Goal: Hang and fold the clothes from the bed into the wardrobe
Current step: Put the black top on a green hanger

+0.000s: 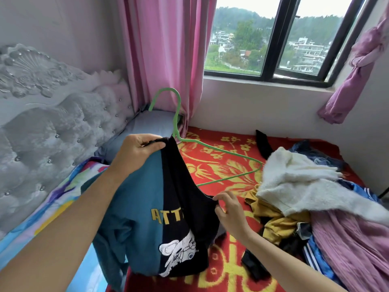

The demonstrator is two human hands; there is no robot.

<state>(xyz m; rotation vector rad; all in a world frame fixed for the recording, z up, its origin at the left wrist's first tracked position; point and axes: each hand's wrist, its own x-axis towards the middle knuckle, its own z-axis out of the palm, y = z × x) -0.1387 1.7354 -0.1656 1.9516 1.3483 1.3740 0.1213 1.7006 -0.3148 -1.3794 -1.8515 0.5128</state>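
**Shirt Half Onto the Hanger**

Gripping the bunched collar of the teal-and-black shirt (147, 207) with the left hand (134, 150), fingers and thumb curled tight round the cloth. Pinching the shirt's black shoulder edge with the right hand (230, 211): thumb and forefinger closed on the fabric, remaining fingers loosely bent. Holding the shirt up between the two grips, hem trailing down to the red blanket (210, 165) below both sets of fingers.

Just above the left fingertips, the neck and hook of the green hanger (231, 155). Beyond the right fingertips, its bare far arm and lower bar, not yet inside the shirt. Impossible to tell whether the near arm already sits under the cloth beneath the left fingers.

Judged to be midway through dressing one garment for hanging. Likely next: drawing the pinched shoulder opening outward and over the bare arm while keeping the collar pinned at the hanger's neck. Better done with slack in the cloth than with force on so thin a frame.

Off to the far side of the right fingers, a heap of clothes (294, 180) on the bed: white fluffy knit on top, mustard and pink pieces beneath. No wardrobe in sight; most of the task judged undone.
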